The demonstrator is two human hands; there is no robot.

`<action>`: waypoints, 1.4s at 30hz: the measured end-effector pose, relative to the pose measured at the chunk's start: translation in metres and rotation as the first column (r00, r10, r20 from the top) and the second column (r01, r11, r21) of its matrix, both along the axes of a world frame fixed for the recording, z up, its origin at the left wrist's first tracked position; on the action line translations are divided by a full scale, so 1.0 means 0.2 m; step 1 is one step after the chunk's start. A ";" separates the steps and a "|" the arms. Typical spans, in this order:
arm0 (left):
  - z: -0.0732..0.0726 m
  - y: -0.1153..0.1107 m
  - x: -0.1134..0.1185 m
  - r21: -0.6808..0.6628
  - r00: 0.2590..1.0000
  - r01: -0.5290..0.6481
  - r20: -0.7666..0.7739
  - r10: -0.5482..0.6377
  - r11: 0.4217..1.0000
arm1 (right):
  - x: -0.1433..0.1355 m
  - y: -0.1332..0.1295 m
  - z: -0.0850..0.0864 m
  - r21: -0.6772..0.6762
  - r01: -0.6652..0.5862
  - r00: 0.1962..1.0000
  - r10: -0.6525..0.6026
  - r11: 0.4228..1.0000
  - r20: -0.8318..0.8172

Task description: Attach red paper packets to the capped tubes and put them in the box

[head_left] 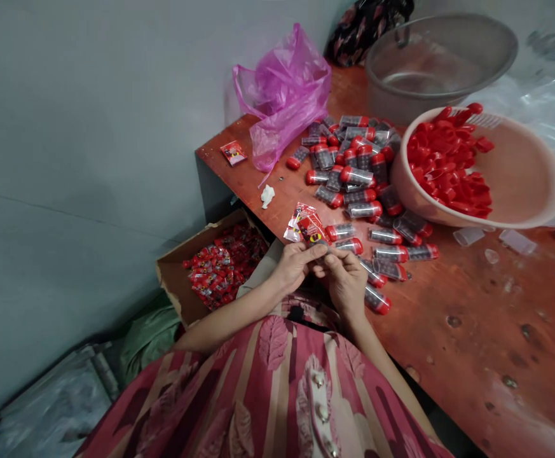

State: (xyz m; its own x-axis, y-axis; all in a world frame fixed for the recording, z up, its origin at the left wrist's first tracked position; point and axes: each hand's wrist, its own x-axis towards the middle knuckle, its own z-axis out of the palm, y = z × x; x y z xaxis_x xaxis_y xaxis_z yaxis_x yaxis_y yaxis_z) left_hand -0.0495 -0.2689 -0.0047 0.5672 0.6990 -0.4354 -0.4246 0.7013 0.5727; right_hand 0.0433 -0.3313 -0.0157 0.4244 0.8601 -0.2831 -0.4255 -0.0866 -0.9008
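My left hand [295, 264] and my right hand [346, 277] meet at the table's near edge, fingers closed in a pinch. Small red printed packets [311, 228] fan out just beyond my left thumb, which presses at their lower end. A small dark piece lies between the fingertips of both hands; its kind is hidden. Right beside my right hand lie clear tubes with red caps [348, 246], filled with dark contents. Many more such tubes [358, 177] are heaped on the wooden table [449, 356] beyond.
A pink basin [529, 172] holds loose red caps [449, 168]. Behind it stands a grey basin [442, 60]. A pink plastic bag [291, 89] and a single red packet [232, 153] lie at the far left. Below, a cardboard box [172, 280] contains red-capped pieces.
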 end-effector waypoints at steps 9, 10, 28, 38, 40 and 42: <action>0.00 -0.02 -0.05 -0.002 0.997 -0.058 -0.058 0.058 0.998 | 0.00 0.03 0.01 0.043 -0.100 0.995 0.099 0.994 0.026; 0.00 -0.03 -0.06 -0.003 0.997 -0.064 -0.044 0.064 0.998 | -0.01 0.04 0.01 0.038 -0.108 0.994 0.107 0.993 0.030; -0.19 0.29 -0.13 0.772 0.530 0.531 -0.623 0.575 0.348 | 0.06 0.06 0.06 -0.029 -0.083 0.977 0.087 0.996 0.195; -0.22 0.30 -0.10 0.812 0.533 0.495 -0.564 0.631 0.308 | 0.10 0.17 0.03 -0.033 -0.051 0.965 0.058 0.998 0.257; -0.17 0.26 -0.10 0.832 0.590 0.457 -0.548 0.593 0.315 | 0.11 0.22 0.02 -0.006 -0.026 0.974 0.027 1.000 0.226; -0.12 0.21 -0.09 0.843 0.661 0.415 -0.538 0.523 0.343 | 0.11 0.26 0.02 0.008 -0.029 0.987 0.027 1.000 0.157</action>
State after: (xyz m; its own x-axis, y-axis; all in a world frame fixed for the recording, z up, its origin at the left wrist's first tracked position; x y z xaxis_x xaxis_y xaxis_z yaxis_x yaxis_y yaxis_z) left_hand -0.0675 -0.2266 -0.0278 0.3925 0.8760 0.2801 0.3681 -0.4288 0.8250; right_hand 0.0663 -0.2801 -0.0108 0.4386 0.8748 -0.2056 -0.2762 -0.0865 -0.9572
